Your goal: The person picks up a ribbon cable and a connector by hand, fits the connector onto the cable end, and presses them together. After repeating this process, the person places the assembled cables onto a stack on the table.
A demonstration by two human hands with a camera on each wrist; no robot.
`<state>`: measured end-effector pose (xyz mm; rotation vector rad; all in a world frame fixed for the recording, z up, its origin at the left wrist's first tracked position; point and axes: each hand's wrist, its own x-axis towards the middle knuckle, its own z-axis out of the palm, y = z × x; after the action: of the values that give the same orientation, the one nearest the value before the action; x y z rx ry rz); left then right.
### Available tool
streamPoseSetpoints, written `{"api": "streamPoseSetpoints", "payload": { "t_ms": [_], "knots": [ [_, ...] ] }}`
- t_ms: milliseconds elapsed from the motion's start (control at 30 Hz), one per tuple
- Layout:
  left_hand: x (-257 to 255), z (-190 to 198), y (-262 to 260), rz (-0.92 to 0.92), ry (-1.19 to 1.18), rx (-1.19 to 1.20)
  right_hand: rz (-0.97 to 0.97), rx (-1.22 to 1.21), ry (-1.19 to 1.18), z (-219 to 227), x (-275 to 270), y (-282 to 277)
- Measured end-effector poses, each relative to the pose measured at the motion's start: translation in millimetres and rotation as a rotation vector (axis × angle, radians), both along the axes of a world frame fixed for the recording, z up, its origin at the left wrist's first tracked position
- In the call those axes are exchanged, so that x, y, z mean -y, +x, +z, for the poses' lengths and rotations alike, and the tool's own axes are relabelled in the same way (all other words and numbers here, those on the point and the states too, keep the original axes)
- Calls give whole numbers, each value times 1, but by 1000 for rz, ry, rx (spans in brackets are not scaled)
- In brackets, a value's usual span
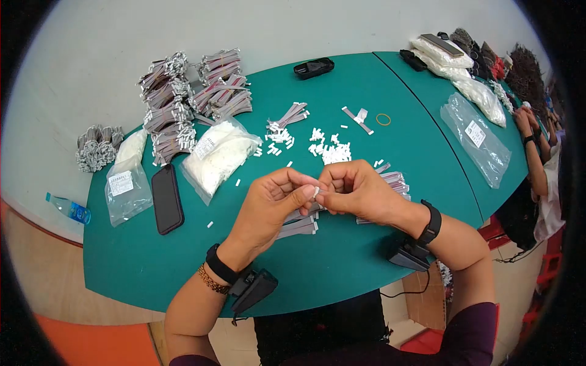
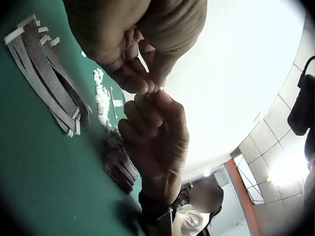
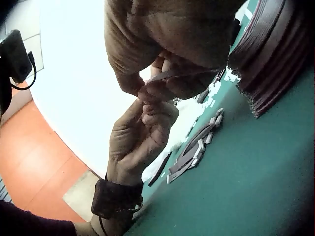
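Both hands meet fingertip to fingertip over the green table (image 1: 244, 274). My left hand (image 1: 262, 204) pinches a small white connector (image 1: 316, 191) between thumb and forefinger. Against it, my right hand (image 1: 360, 192) pinches the end of a flat grey ribbon cable (image 3: 179, 73), whose strip runs back under the curled fingers in the right wrist view. Fingertips cover most of the joint between the two. Below the left hand lie finished-looking ribbon cables with white ends (image 1: 299, 227). Beside the right hand is a bundle of ribbon cables (image 1: 395, 183), and just beyond both hands sits a pile of white connectors (image 1: 337, 152).
Tall stacks of bundled cables (image 1: 168, 110) stand at the back left, near a bag of white parts (image 1: 220, 152) and a phone (image 1: 167, 198). A black case (image 1: 314, 68) and rubber band (image 1: 383, 119) lie farther back. Another person's hands (image 1: 525, 122) are at the right.
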<state>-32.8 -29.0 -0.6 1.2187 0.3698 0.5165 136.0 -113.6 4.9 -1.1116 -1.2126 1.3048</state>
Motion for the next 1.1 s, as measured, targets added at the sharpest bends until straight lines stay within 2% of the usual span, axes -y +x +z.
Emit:
{"api": "streamPoseSetpoints", "payload": {
  "t_ms": [267,467,767,1100],
  "knots": [
    [0,1,0,-6,-4,-9,30,9,-20,2,0,2],
    [4,2,1,67,181,-42,-1,38,2,2,1,0],
    [1,3,0,92,89,-3,-19,0,-48,3,-1,0],
    [-3,1,-2,46,97,-8,18,39,-32,4,-2,2]
  ]
}}
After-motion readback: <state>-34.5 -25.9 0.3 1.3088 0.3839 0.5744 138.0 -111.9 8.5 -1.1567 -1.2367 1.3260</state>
